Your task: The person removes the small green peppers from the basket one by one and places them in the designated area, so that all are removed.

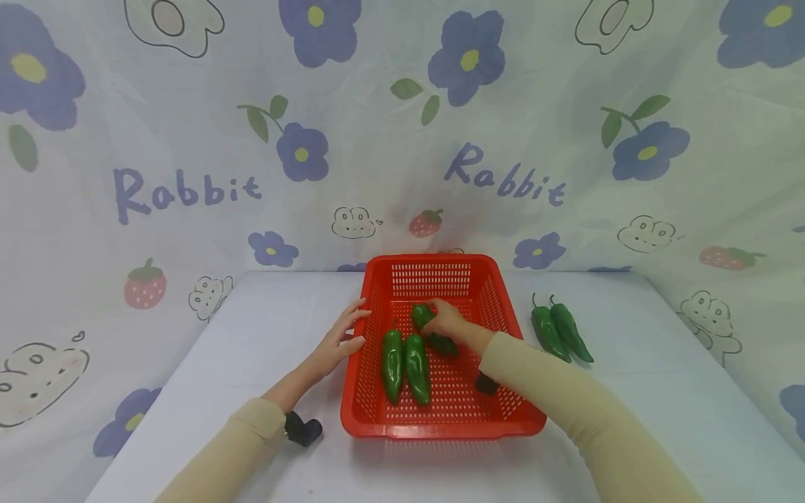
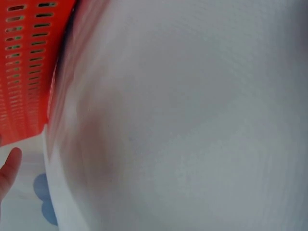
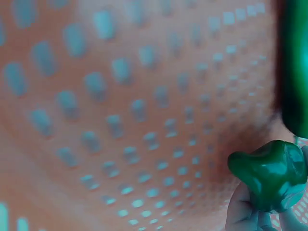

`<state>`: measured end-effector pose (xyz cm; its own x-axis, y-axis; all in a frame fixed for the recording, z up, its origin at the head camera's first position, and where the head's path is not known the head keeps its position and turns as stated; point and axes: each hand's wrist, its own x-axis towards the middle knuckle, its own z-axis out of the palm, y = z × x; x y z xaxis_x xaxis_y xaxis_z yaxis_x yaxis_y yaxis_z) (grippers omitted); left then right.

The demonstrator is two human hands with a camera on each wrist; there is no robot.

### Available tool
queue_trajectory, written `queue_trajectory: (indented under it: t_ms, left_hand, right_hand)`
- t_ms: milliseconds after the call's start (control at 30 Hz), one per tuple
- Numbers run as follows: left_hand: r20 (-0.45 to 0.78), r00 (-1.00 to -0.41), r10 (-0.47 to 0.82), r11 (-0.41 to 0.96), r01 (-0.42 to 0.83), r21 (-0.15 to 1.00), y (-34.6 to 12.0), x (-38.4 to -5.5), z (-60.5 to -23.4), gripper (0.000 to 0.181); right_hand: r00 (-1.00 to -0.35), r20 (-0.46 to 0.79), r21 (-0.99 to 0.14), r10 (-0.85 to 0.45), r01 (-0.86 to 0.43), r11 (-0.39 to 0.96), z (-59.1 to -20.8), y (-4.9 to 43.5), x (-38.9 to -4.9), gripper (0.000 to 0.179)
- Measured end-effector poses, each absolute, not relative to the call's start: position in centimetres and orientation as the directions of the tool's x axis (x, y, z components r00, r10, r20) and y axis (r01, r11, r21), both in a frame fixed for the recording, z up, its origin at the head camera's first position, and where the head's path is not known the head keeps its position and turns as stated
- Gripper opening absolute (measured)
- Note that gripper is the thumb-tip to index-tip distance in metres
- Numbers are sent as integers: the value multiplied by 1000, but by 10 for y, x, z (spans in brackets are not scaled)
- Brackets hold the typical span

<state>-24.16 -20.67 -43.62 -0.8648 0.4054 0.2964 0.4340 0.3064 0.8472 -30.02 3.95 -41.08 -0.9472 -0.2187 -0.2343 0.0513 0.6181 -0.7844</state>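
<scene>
A red plastic basket (image 1: 440, 432) with slotted walls stands on the white table. Inside it, two long green peppers (image 1: 393, 367) lie side by side. My right hand (image 1: 449, 323) reaches into the basket and grips a green pepper (image 3: 274, 175), its fingers around the lower side in the right wrist view. Part of that pepper is hidden under the hand in the head view. Along the basket's left wall, my left hand (image 1: 339, 342) has its fingers spread, fingertips at the rim. One of its fingers (image 2: 10, 168) shows in the left wrist view.
Two more green peppers (image 1: 560, 332) lie on the table right of the basket. A white cloth (image 1: 377, 140) printed with flowers and rabbits hangs behind the table (image 1: 283, 314). Black wrist cameras (image 1: 303, 429) sit on both forearms.
</scene>
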Motion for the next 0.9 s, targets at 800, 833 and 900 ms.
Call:
queue_trajectory:
  t_ms: [800, 833, 900]
  left_hand:
    - [291, -870, 397, 318, 428, 846, -207, -243, -439, 49]
    - [292, -869, 399, 313, 429, 847, -207, -243, -440, 49]
    - [291, -869, 399, 309, 427, 850, -206, -243, -439, 49]
  right_hand:
    - [-913, -276, -892, -300, 128, 433, -388, 37, -299, 67]
    - [-912, -277, -895, -304, 129, 427, -387, 38, -299, 67]
    - [-908, -279, -902, -311, 137, 410, -384, 39, -299, 68]
